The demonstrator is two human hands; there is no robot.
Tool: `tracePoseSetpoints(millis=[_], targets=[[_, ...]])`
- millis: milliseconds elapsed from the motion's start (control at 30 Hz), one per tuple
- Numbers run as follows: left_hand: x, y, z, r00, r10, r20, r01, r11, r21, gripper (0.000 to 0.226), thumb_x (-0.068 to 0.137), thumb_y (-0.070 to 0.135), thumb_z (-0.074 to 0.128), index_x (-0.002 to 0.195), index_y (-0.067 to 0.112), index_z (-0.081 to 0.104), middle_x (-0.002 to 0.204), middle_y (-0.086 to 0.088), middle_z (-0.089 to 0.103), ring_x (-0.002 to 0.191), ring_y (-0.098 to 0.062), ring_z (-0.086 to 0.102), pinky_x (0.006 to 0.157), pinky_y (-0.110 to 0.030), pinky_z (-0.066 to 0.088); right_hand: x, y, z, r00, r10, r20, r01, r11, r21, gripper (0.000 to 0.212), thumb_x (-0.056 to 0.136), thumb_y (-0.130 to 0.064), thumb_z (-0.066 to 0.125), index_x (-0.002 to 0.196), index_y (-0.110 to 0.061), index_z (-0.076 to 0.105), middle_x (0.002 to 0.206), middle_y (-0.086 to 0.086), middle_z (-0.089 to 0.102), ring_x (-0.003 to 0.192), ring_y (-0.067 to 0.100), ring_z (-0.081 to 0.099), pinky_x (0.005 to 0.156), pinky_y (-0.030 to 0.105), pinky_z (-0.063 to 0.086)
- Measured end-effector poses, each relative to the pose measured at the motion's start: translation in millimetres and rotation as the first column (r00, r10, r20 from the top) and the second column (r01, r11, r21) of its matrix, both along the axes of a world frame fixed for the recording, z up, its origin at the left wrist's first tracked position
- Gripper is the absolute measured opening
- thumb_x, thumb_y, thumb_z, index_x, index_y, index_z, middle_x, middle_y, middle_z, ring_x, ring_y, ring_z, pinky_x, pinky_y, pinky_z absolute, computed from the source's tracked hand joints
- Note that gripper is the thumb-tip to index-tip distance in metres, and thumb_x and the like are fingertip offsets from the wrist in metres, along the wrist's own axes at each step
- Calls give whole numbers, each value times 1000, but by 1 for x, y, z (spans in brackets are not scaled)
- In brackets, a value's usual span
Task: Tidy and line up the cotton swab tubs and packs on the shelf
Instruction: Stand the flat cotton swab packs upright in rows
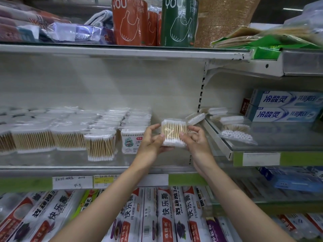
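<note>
Both hands hold one clear pack of wooden cotton swabs (172, 132) above the middle shelf (104, 169). My left hand (153, 139) grips its left side and bottom, and my right hand (195, 138) pinches its right edge. To the left stands a row of swab packs (33, 138), with one pack (100, 146) set further forward and a labelled tub (132, 139) beside it. Stacked packs (122, 116) fill the back. More loose swab packs (232, 125) lie on the neighbouring shelf to the right, one (195, 118) leaning at the divider.
Toothpaste boxes (284, 106) sit at the right rear. Orange and green cylinders (179, 23) stand on the upper shelf (122, 51). Plastic wrap rolls (167, 215) fill the shelf below. Price tags (72, 182) line the front rail. Bare glass shows in front of my hands.
</note>
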State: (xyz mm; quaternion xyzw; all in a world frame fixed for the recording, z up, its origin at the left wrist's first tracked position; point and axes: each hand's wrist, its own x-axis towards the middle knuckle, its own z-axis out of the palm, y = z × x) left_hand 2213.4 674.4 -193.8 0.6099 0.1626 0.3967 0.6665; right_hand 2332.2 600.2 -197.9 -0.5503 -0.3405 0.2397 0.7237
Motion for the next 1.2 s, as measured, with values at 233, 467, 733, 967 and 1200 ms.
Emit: tracePoseSetpoints(millis=[233, 467, 733, 967, 1200], targets=[[-2, -2, 4, 1000, 11, -10, -11, 999, -35, 25, 96, 10, 47, 121, 8, 43, 83, -12, 69, 59, -21, 67, 54, -25, 56, -1, 0, 3, 996, -18, -89, 16, 999, -29, 40, 92, -25, 56, 127, -11, 43, 94, 0, 64, 75, 11, 60, 58, 22, 45], [-4, -8, -2, 985, 172, 27, -171, 930, 327, 19, 91, 4, 54, 92, 22, 48, 91, 7, 56, 80, -1, 58, 70, -23, 53, -4, -10, 5, 991, 129, -31, -126, 988, 84, 20, 89, -13, 57, 108, -9, 58, 98, 5, 67, 92, 19, 61, 85, 33, 48], [-12, -9, 0, 963, 266, 34, -247, 830, 500, 29, 89, 3, 56, 96, 31, 52, 104, 3, 55, 89, -2, 57, 79, -20, 49, -6, -12, 10, 979, 202, -12, -199, 974, 109, 14, 87, -8, 57, 102, -8, 57, 96, 4, 67, 91, 20, 63, 89, 38, 51], [-61, 9, 35, 840, 540, -56, -326, 584, 743, 56, 76, 58, 55, 126, 40, 35, 84, 7, 50, 75, -11, 56, 65, -26, 50, -34, 13, 26, 938, 203, 281, -190, 979, -75, 13, 84, -10, 66, 96, -11, 61, 93, 1, 68, 87, 13, 66, 75, 21, 55], [-95, 42, 37, 496, 847, -191, -41, 242, 969, 36, 81, 46, 64, 108, 22, 65, 111, -6, 51, 117, -27, 38, 96, -42, 31, -65, 48, 16, 794, 160, 586, 68, 935, -347, 22, 80, -19, 73, 79, -24, 51, 76, -12, 54, 73, 8, 53, 72, 22, 45]])
